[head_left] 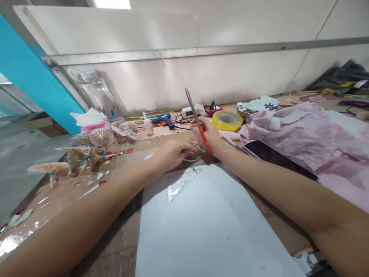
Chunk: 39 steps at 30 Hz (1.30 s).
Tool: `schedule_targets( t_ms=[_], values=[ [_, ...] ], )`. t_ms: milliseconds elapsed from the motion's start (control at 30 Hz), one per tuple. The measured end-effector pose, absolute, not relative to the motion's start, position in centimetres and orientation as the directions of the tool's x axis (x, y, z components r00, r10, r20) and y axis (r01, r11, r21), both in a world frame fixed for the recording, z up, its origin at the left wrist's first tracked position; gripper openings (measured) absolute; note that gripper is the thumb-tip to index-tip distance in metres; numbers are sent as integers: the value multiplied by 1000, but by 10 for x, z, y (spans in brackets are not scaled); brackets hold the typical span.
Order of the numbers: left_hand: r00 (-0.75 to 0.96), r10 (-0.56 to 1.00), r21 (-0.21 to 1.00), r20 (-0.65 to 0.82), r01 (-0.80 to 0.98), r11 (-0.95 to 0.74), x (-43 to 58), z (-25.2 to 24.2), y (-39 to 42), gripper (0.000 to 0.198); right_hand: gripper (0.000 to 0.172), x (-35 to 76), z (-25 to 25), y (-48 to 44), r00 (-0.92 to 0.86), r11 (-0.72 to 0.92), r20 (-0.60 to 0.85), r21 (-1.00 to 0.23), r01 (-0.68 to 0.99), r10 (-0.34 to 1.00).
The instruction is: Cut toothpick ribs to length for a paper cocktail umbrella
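Observation:
My right hand (210, 134) is closed around orange-handled scissors (196, 119), whose metal blades point up and away toward the wall. My left hand (173, 153) lies palm down with fingers curled on a clear ring-shaped tape roll (195, 153) on the tabletop, just left of my right hand. A white sheet (207, 227) lies between my forearms, with a clear plastic triangle ruler (181, 184) on its far edge.
A yellow tape roll (227, 120), blue glue gun (163, 120) and small glue bottle (148, 124) stand behind my hands. Paper cocktail umbrellas (86, 148) cluster at left. A black phone (276, 157) lies on pink paper (311, 138) at right.

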<state>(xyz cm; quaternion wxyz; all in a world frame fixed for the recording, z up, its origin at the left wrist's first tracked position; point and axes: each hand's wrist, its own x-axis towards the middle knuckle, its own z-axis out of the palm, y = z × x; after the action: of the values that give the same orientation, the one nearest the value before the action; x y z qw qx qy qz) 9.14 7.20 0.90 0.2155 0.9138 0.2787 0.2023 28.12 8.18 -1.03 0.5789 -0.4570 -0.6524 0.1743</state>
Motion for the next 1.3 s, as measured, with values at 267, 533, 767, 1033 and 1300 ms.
schedule_targets(
  t_ms=[267, 533, 767, 1033, 1300],
  values=[
    [664, 682, 408, 305, 556, -724, 84, 33, 63, 27, 23, 283, -13, 83, 91, 504, 572, -779, 373, 815],
    [757, 558, 160, 341, 538, -827, 88, 17, 68, 16, 23, 282, -12, 83, 99, 509, 583, -769, 386, 806],
    [784, 503, 38, 364, 527, -849, 91, 9, 70, 22, 23, 282, -13, 84, 82, 524, 596, -756, 393, 799],
    [857, 451, -185, 247, 499, -846, 100, 30, 67, 18, 28, 282, -14, 85, 77, 492, 562, -775, 396, 824],
    [917, 380, -383, 120, 396, -834, 119, 44, 61, 12, 29, 283, -16, 86, 67, 495, 555, -785, 373, 829]
  ],
)
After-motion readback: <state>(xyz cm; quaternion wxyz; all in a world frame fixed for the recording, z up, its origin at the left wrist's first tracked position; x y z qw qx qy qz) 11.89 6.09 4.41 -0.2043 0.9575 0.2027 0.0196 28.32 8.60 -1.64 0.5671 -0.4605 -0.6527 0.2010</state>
